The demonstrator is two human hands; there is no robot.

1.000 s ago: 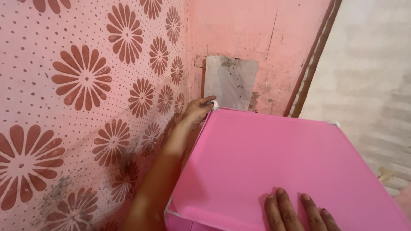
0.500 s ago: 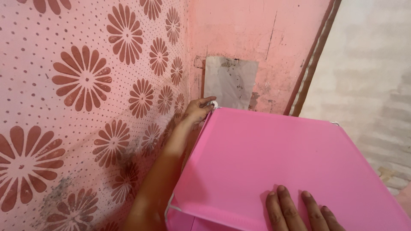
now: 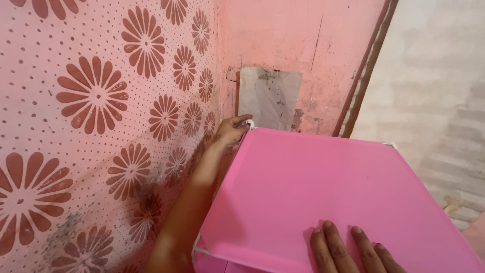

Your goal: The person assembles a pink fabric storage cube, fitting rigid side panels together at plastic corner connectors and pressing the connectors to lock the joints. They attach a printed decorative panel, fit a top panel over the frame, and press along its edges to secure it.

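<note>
Pink fabric panel (image 3: 323,187), flat and smooth, forms the top of a low cabinet and fills the lower right of the view; every place below is given relative to it. Left of the panel hangs a pink wall covering (image 3: 96,101) printed with brown daisy flowers and dots. Along the panel's left edge the left hand (image 3: 231,130) reaches to the far left corner, fingers curled closed around a small white corner connector (image 3: 248,123). Behind the panel, a grey patch (image 3: 269,98) is stuck on the pink painted wall. On the panel's near edge the right hand (image 3: 348,250) lies flat, fingers spread, gripping nothing.
</note>
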